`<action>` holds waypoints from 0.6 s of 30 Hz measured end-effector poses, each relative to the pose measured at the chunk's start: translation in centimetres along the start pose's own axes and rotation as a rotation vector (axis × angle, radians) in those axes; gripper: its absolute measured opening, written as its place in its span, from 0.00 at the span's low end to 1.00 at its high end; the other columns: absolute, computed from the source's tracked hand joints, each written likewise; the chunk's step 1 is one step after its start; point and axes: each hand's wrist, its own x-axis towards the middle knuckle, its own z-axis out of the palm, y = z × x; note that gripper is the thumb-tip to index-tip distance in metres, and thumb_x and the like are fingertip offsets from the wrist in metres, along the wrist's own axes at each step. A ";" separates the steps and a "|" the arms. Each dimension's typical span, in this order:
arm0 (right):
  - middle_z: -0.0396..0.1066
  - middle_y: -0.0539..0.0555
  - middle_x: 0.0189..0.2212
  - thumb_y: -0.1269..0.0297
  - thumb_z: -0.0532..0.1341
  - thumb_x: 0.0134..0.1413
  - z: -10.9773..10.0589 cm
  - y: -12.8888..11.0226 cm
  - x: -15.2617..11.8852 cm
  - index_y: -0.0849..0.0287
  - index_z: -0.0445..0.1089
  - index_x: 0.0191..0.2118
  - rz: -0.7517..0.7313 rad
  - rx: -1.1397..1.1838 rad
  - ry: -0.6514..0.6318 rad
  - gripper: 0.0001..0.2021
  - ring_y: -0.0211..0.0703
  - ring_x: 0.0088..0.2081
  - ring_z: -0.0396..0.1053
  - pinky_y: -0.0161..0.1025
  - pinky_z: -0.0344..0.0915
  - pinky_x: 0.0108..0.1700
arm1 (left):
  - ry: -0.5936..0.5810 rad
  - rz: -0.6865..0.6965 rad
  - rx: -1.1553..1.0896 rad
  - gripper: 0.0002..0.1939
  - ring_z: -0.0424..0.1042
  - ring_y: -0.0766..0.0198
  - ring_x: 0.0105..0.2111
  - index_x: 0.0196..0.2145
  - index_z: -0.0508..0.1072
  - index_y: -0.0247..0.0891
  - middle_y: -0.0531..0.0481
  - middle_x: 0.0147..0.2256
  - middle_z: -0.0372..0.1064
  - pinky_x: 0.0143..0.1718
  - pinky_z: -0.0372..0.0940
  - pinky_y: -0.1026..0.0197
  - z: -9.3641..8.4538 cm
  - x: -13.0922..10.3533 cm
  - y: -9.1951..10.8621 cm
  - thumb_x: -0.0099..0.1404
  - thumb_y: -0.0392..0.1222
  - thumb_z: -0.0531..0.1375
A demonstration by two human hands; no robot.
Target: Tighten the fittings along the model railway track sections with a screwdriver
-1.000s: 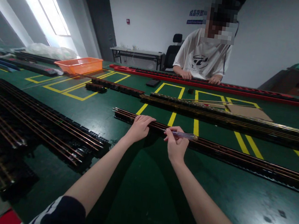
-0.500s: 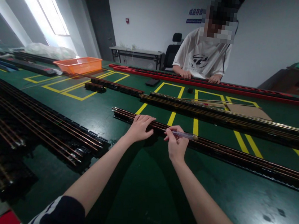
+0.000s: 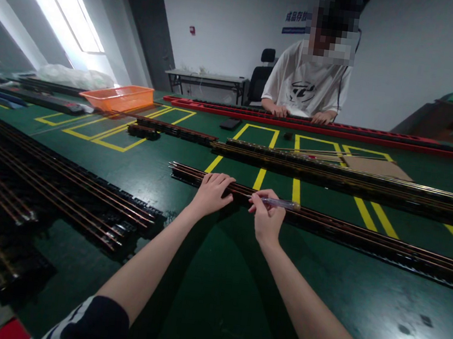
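Note:
A long black rail (image 3: pixel 351 233) with copper-coloured strips along its top lies across the green table in front of me. My left hand (image 3: pixel 210 194) is over the rail near its left end, fingers across the top and thumb on the near side. In my right hand (image 3: pixel 269 217) is a slim pen-like tool (image 3: pixel 282 203) with a translucent purplish barrel, pinched between thumb and fingers. Its back end points right; its tip is down at the rail, hidden by my fingers, so contact cannot be made out.
More black rails (image 3: pixel 63 182) with copper strips lie at the left. Behind mine runs another long rail bundle (image 3: pixel 353 179). An orange bin (image 3: pixel 119 98) and a cardboard piece (image 3: pixel 375 167) stand farther back. Across the table a person (image 3: pixel 306 86) works at a red rail (image 3: pixel 379 136).

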 end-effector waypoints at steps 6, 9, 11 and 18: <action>0.70 0.49 0.21 0.61 0.60 0.50 -0.1 0.1 0.1 0.59 0.68 0.26 0.006 0.003 0.009 0.08 0.37 0.20 0.65 0.36 0.61 0.24 | -0.026 -0.006 0.003 0.19 0.64 0.52 0.54 0.52 0.68 0.40 0.45 0.51 0.70 0.58 0.53 0.48 -0.3 0.1 0.4 0.63 0.39 0.55; 0.71 0.49 0.22 0.61 0.60 0.51 -0.2 0.2 0.1 0.59 0.68 0.27 0.015 0.000 -0.015 0.08 0.37 0.21 0.66 0.36 0.62 0.24 | -0.018 -0.003 0.004 0.20 0.63 0.52 0.54 0.53 0.67 0.40 0.45 0.51 0.70 0.58 0.53 0.47 -0.4 0.1 0.4 0.63 0.38 0.55; 0.71 0.50 0.22 0.61 0.61 0.51 -0.2 0.3 0.1 0.59 0.68 0.27 0.016 -0.004 -0.026 0.08 0.38 0.21 0.66 0.35 0.62 0.24 | -0.007 -0.003 0.008 0.20 0.63 0.52 0.54 0.53 0.68 0.40 0.45 0.51 0.70 0.58 0.53 0.47 -0.3 0.1 0.3 0.62 0.38 0.54; 0.69 0.49 0.20 0.61 0.60 0.50 0.1 0.1 -0.1 0.59 0.68 0.26 -0.018 -0.001 0.018 0.08 0.38 0.20 0.65 0.35 0.61 0.23 | 0.019 0.020 0.016 0.21 0.63 0.53 0.54 0.52 0.68 0.39 0.47 0.51 0.71 0.58 0.51 0.48 -0.2 0.0 0.2 0.61 0.34 0.53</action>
